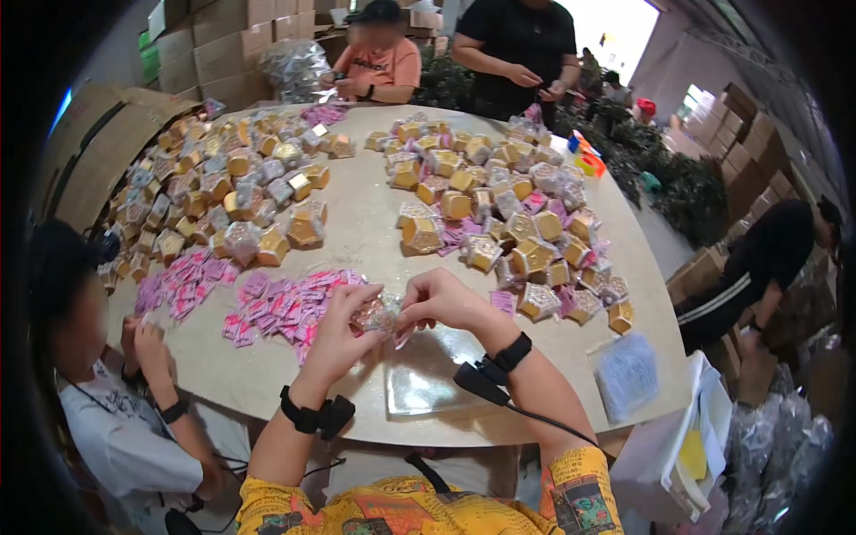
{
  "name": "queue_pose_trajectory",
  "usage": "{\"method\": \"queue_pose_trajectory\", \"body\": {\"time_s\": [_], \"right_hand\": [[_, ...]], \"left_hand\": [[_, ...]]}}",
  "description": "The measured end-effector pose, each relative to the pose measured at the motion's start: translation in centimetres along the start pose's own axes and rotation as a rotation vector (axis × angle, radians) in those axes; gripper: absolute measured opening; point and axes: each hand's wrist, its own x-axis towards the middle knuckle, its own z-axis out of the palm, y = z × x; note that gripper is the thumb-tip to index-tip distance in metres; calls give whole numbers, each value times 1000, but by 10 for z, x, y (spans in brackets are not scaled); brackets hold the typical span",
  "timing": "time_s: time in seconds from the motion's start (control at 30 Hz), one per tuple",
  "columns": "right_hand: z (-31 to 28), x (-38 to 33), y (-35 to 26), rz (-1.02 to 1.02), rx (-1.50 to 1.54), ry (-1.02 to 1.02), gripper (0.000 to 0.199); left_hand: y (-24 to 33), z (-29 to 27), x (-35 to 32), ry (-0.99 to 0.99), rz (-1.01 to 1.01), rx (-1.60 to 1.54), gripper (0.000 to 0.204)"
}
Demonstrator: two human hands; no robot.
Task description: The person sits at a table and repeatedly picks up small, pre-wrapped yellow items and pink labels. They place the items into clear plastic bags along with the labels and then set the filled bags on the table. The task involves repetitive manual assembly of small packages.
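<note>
Hands: left hand point(343, 334) and right hand point(441, 301) pinch one small clear-wrapped box point(379, 312), frame centre.
Risk: wrap could slip, dropping box onto pink labels point(281, 308) on desk point(357, 227).

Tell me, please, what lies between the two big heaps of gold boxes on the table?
Head view: a bare strip of table separates left heap from right heap.

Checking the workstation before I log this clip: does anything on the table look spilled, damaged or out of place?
Nothing looks damaged or spilled. The gold boxes lie in loose heaps, many tipped, and the pink slips are scattered. Both hands, left and right, hold one small clear-wrapped box above the table.
</note>
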Motion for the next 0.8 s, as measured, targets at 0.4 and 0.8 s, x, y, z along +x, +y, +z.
{"method": "queue_pose_trajectory", "body": {"time_s": [0.4, 0.8], "right_hand": [[-106, -78, -43, -165, -795, 793, 25], [30, -87, 80, 113, -755, 261, 18]], "left_hand": [[7, 29, -14, -261, 177, 308, 61], [2, 50, -38, -312, 213, 518, 64]]}}
